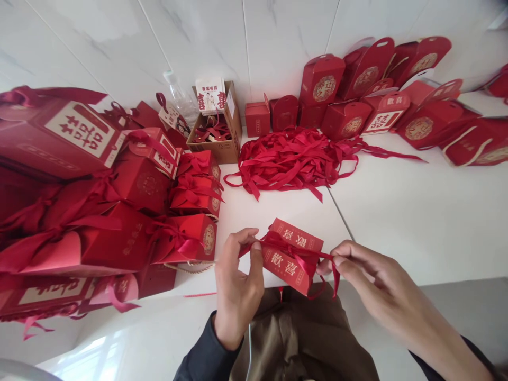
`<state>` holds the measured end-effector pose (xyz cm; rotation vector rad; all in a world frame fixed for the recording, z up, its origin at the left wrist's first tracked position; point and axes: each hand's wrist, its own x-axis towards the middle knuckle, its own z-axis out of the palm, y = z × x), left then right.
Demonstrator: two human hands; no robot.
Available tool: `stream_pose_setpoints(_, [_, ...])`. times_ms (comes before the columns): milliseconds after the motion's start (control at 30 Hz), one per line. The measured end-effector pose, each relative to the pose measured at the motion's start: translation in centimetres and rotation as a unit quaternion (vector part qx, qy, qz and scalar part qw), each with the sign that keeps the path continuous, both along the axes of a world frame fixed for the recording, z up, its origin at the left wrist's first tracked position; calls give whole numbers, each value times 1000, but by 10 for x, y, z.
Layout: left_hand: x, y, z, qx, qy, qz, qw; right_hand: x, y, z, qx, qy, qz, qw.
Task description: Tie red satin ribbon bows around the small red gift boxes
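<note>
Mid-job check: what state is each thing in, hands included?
Left hand: pinching ribbon
Right hand: pinching ribbon
Small red box: between the hands, ribbon across it
Loose ribbons: tangled heap
Cardboard box: open, holding things
Left-side boxes: piled, several tied with bows
Right-side boxes: grouped, no bows visible
Bottle: partly hidden

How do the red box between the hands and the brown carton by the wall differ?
The box is red with pale print; the carton is brown. A ribbon crosses the box; the carton stands open, red items inside. The box is nearer the camera; the carton is by the wall. Both have flat sides.
</note>
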<state>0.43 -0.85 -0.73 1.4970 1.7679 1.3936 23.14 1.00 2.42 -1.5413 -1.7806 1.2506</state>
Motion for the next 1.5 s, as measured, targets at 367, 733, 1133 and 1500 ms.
stream_pose_setpoints(367, [-6, 2, 19, -31, -17, -13, 999, 1, 0, 3, 182, -59, -182, 965])
stream_pose_setpoints(733, [3, 17, 30, -57, -1, -102, 993, -28, 0, 1, 221, -84, -30, 971])
stream_pose_setpoints(1133, [-5, 13, 32, -97, 1, -129, 987, -20, 1, -3, 175, -73, -46, 981])
stream_pose_setpoints(1500, [-5, 8, 29, -100, 23, -138, 985, -13, 7, -4, 150, -59, -18, 987])
